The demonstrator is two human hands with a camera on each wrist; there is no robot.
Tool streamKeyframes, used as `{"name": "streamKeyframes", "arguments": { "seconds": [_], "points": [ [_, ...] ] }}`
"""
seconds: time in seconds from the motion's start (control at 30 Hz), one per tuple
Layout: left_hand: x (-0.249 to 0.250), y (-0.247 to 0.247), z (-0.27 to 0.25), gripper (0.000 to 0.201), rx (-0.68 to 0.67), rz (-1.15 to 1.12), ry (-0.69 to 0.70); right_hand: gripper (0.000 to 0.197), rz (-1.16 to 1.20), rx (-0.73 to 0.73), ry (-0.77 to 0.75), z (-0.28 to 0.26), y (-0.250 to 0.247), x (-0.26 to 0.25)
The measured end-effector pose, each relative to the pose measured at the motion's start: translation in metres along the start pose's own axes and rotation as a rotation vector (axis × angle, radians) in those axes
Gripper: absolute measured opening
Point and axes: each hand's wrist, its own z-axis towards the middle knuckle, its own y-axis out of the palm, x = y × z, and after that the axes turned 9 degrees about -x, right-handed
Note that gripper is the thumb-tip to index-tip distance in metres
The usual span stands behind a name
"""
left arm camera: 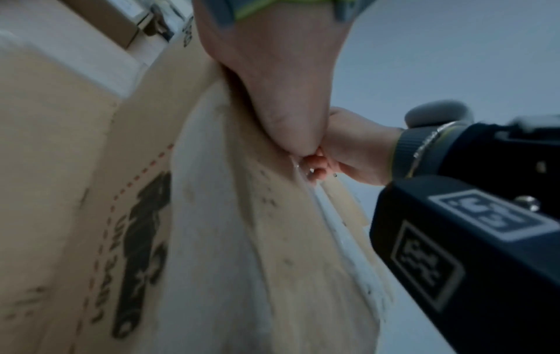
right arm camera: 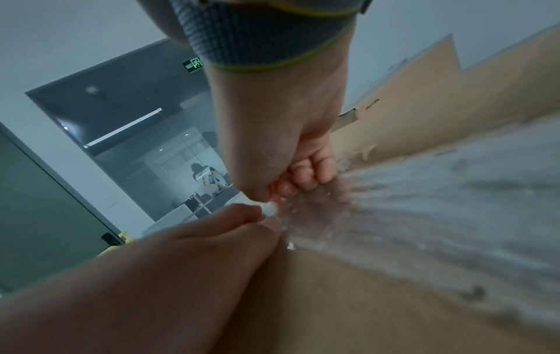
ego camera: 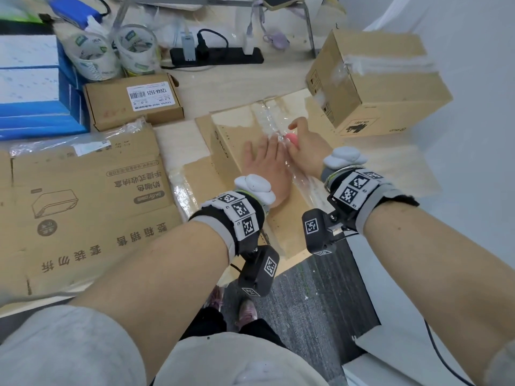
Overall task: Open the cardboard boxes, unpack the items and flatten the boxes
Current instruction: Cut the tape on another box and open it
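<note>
Pressing down with our left hand, we keep the box in front of us from shifting on the table; the fingers lie straight and flat on its top, holding nothing. Our right hand is curled around a pink tool, of which only a small part shows in the head view, so we cannot tell its kind. Its tip sits on the clear tape that runs along the middle of the box top, right beside the left fingertips. We judge the flat hand is there to brace the cardboard next to the cut, and the tool is held low and tight so it can travel along the seam. This box looks partly spread already, its flaps lying outward, so the step in hand seems to be freeing the taped seam before flattening.

A second box stands to the right rear, its top taped shut, not yet opened. To our left lies a flattened box with printed characters, apparently done. The risk we see is the tool slipping toward the left fingertips, which are so close.
</note>
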Motion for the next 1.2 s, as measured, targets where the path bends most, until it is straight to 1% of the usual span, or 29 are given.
{"name": "streamKeyframes", "arguments": {
  "seconds": [0.17, 0.3, 0.53, 0.7, 0.83, 1.0, 1.2],
  "points": [
    [0.003, 0.003, -0.001, 0.061, -0.027, 0.071, -0.030, 0.023, -0.048, -0.071, 0.003, -0.004, 0.001, 0.002],
    [0.004, 0.003, -0.001, 0.062, -0.025, 0.076, -0.030, 0.023, -0.034, -0.049, -0.017, -0.010, 0.003, 0.008],
    [0.005, 0.001, -0.003, 0.061, -0.019, 0.059, -0.033, 0.023, -0.033, -0.036, 0.005, -0.012, 0.009, 0.011],
    [0.012, 0.002, -0.006, 0.059, -0.048, 0.070, -0.027, 0.022, -0.036, -0.068, 0.000, -0.011, 0.003, 0.007],
    [0.014, 0.009, -0.011, 0.062, -0.023, 0.045, -0.003, 0.025, -0.022, -0.066, -0.006, -0.015, 0.005, 0.009],
    [0.017, 0.008, -0.009, 0.062, -0.037, 0.070, -0.018, 0.024, -0.018, -0.060, 0.009, -0.018, 0.006, 0.013],
    [0.015, 0.011, -0.007, 0.063, -0.022, 0.093, -0.037, 0.024, -0.048, -0.060, -0.018, -0.022, 0.007, 0.016]
  ]
}}
